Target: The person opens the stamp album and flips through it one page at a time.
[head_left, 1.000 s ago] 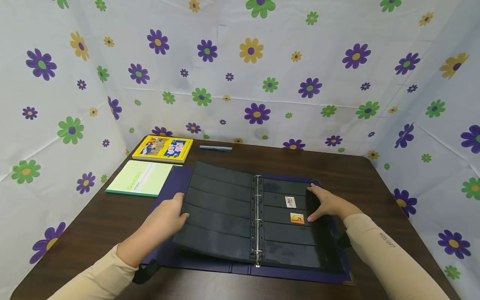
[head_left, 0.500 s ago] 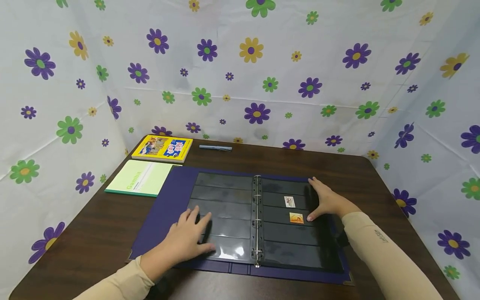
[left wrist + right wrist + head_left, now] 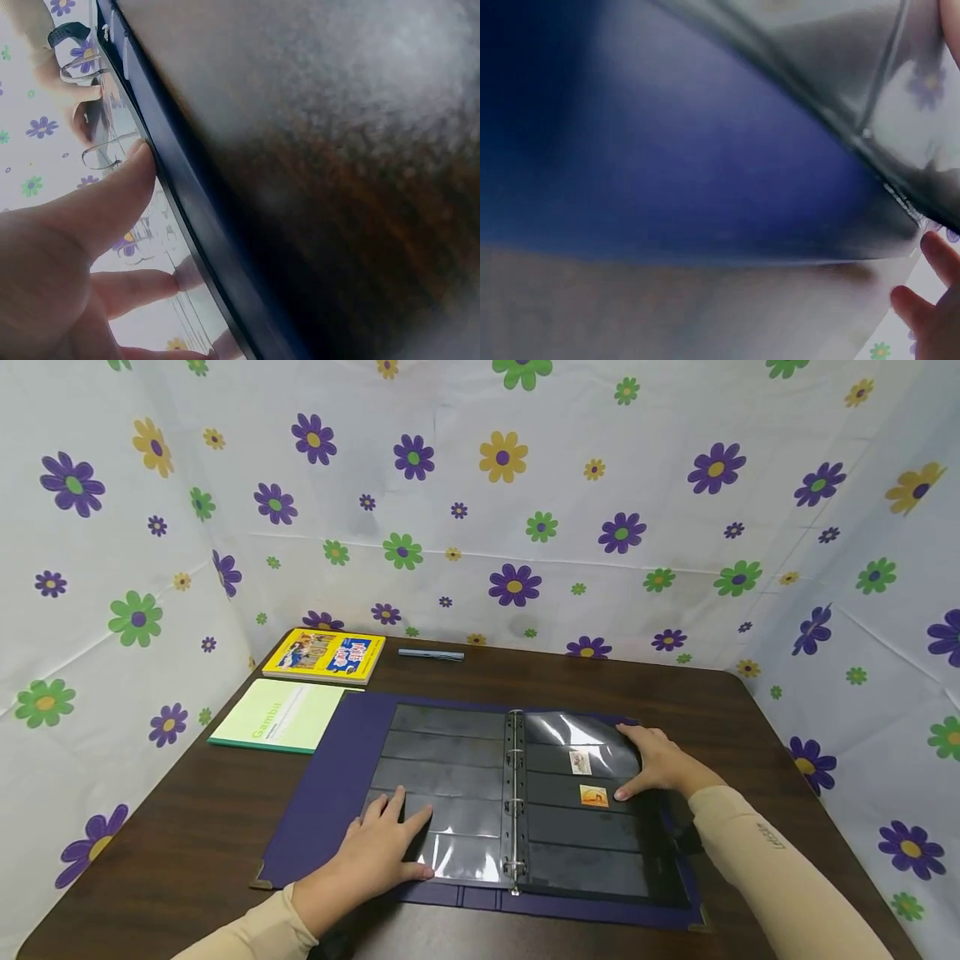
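Where the head view looks down on the dark wooden table [image 3: 187, 827], a purple ring binder [image 3: 330, 793] lies open flat across its middle, close to the near edge. Its pages are black sheets with clear strip pockets, held on metal rings [image 3: 514, 802] down the spine. The left hand [image 3: 382, 852] rests flat on the lower part of the left page [image 3: 442, 777], fingers straight and spread, gripping nothing. The right hand [image 3: 660, 764] lies on the outer edge of the right page [image 3: 585, 843], fingers extended, thumb near the lower of two stamps [image 3: 594, 796]; the other stamp [image 3: 580, 762] sits one pocket above. The top of that right sheet bows upward and catches the light. Toward the far left corner lie a pale green booklet [image 3: 281, 714] printed "Gambit", a yellow book [image 3: 326, 656] whose title is too small to read, and a grey pen [image 3: 431, 654] near the far edge. The right sleeve [image 3: 772, 860] bears small writing I cannot read.

In the left wrist view, the left hand's fingers [image 3: 112, 202] lie straight on the glossy page beside the binder's dark blue edge [image 3: 195, 225], with rings [image 3: 105, 150] beyond.

In the right wrist view, blurred blue cover [image 3: 667, 165] fills the frame, a shiny sheet [image 3: 855, 67] above it, and fingertips [image 3: 930, 300] show at the lower right.
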`<state>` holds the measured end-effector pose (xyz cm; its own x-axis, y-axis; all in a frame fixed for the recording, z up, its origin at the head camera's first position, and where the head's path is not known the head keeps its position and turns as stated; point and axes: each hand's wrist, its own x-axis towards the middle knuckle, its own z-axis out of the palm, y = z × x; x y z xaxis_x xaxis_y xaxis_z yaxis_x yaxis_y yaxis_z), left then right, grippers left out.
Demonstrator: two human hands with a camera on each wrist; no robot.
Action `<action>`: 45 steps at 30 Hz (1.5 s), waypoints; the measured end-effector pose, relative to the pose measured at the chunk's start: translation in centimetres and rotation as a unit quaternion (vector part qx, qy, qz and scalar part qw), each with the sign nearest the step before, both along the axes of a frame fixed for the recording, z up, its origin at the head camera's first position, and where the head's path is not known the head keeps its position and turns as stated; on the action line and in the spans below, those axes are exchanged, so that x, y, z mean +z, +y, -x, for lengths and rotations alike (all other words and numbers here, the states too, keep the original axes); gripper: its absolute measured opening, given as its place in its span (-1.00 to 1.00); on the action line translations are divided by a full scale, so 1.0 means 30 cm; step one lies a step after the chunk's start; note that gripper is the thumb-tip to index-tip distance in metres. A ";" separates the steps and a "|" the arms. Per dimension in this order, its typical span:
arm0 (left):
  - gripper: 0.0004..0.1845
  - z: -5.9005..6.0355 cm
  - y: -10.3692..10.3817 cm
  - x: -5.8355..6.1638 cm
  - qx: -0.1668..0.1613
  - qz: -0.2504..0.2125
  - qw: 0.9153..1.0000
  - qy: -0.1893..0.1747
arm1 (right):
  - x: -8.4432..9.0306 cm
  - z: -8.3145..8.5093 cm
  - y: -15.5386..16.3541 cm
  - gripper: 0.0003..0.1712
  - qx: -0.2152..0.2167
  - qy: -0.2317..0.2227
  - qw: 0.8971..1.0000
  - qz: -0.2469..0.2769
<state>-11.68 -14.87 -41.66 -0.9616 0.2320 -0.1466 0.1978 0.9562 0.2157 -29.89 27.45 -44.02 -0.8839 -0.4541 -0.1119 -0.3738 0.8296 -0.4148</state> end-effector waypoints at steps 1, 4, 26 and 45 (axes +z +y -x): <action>-0.13 0.000 0.001 0.000 0.000 -0.002 1.000 0.002 | 0.002 -0.002 -0.001 0.49 -0.004 0.011 1.000 -0.001; -0.13 0.000 0.003 -0.001 -0.001 -0.010 1.000 0.006 | 0.009 -0.008 -0.002 0.50 0.001 0.025 0.999 0.025; -0.13 -0.003 -0.003 0.000 0.009 -0.020 1.000 -0.007 | 0.056 -0.230 0.123 -0.58 -0.031 -0.255 0.909 0.328; -0.14 -0.001 -0.006 0.005 0.010 -0.038 0.999 -0.003 | 0.486 -0.199 -0.165 -0.54 -0.062 -0.162 0.911 0.373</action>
<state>-11.65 -15.07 -41.51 -0.9656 0.2225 -0.1347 0.1766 0.9411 0.2885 -23.91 22.49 -29.43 -0.9092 -0.4091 -0.0768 -0.0538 0.2985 -0.9529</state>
